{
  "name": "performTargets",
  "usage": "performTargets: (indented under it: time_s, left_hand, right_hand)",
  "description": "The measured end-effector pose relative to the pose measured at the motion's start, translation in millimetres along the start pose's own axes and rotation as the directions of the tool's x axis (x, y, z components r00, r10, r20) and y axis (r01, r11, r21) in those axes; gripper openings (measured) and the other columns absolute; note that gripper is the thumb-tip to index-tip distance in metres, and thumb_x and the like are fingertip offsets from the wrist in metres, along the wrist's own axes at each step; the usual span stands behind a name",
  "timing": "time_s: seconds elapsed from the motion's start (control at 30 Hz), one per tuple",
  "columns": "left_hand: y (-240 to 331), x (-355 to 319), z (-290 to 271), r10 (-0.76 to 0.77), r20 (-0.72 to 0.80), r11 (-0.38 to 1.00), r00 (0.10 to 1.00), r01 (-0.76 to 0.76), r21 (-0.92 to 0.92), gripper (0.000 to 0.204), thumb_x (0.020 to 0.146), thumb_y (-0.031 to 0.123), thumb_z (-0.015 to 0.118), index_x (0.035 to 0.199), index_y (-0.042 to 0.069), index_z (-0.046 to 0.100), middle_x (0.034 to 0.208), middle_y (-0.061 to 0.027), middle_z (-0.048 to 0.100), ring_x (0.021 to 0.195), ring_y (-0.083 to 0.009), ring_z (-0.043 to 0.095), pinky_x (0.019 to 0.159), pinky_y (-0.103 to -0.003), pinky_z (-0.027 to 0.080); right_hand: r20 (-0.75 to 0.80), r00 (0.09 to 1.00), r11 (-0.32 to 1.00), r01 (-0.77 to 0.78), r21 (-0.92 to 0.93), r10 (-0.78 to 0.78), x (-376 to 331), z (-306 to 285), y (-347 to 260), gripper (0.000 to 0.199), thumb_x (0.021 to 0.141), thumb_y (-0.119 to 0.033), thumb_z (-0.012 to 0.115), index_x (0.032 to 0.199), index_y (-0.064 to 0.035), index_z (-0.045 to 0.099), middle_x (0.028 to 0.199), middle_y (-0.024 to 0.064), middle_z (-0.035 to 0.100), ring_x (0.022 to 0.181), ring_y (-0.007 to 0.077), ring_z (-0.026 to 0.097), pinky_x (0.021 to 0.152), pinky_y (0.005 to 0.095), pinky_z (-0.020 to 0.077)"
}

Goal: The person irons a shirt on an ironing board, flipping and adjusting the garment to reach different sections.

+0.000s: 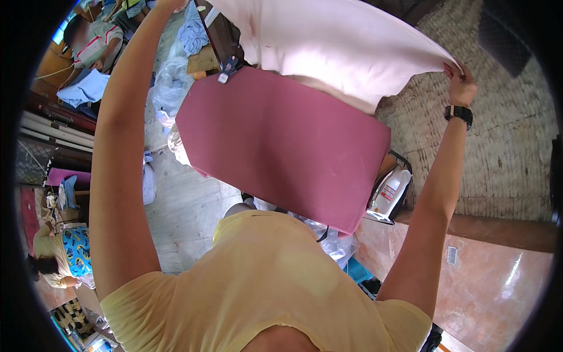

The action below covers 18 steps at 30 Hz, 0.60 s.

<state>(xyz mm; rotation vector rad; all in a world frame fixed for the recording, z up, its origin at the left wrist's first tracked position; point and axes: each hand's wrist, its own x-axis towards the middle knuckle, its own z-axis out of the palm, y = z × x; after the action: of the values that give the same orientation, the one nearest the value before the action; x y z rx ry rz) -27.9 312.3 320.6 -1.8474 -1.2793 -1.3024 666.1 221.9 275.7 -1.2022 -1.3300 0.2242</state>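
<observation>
A large pale pink cloth (328, 41) is held up and stretched wide above a padded table with a dark pink cover (281, 141). My right hand (461, 82), with a black watch on the wrist, pinches the cloth's right corner. My left hand (171, 4) is raised at the top edge of the picture, mostly cut off, at the cloth's left end. Both arms are lifted high. The cloth's lower edge hangs over the far side of the pink table.
A white iron (389, 193) stands at the table's right end. Clear plastic bags (170, 82) and blue cloths lie on the floor to the left. One person (94, 44) sits at top left, another (58, 252) at lower left. A polished brown counter (492, 276) is at lower right.
</observation>
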Motion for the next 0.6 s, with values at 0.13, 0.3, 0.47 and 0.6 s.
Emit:
performTargets:
  time_s: [0.13,0.3,0.47,0.6]
  left_hand:
    - [3,-13,-37,-0.022,-0.076,0.996,0.997,0.029,0.09,0.05,0.074,-0.006,0.055,0.123,-0.001,0.056,0.122,-0.0219,0.06,0.121,-0.0409,0.052,0.102,-0.044,0.041]
    - [65,-105,-122,0.063,0.095,0.997,0.993,-0.066,0.03,0.03,0.075,-0.001,0.059,0.104,0.003,0.063,0.096,-0.0157,0.063,0.093,-0.0349,0.063,0.082,-0.037,0.049]
    - [80,-301,-190,0.009,0.27,0.995,0.963,-0.037,0.098,0.028,0.074,0.006,0.07,0.1,0.0,0.062,0.091,-0.0167,0.059,0.085,-0.0402,0.057,0.075,-0.044,0.047]
    - [100,-478,-221,-0.556,0.566,0.71,0.609,0.702,-0.057,0.027,0.075,0.001,0.067,0.103,0.004,0.064,0.095,-0.0127,0.058,0.084,-0.0356,0.057,0.078,-0.045,0.047]
  right_hand:
    - [0.009,1.0,0.993,0.005,-0.115,-0.004,-35,-27,-30,0.022,0.093,0.006,0.054,0.113,0.0116,0.064,0.099,0.0188,0.071,0.089,0.0238,0.072,0.081,0.0299,0.0599]
    - [0.087,0.995,0.939,0.082,-0.334,-0.056,-155,-71,-60,0.021,0.093,0.006,0.057,0.11,0.007,0.067,0.099,0.0149,0.072,0.091,0.0204,0.072,0.081,0.0285,0.0572]
    - [0.237,0.955,0.917,-0.073,-0.391,0.177,-319,-100,-43,0.027,0.085,0.016,0.052,0.103,0.0052,0.07,0.105,0.0153,0.072,0.096,0.0222,0.069,0.086,0.0345,0.0563]
    - [0.345,0.819,0.871,-0.337,-0.357,0.458,-457,-88,4,0.026,0.086,0.013,0.055,0.104,0.0014,0.071,0.111,0.0113,0.071,0.104,0.0211,0.067,0.093,0.0351,0.0525]
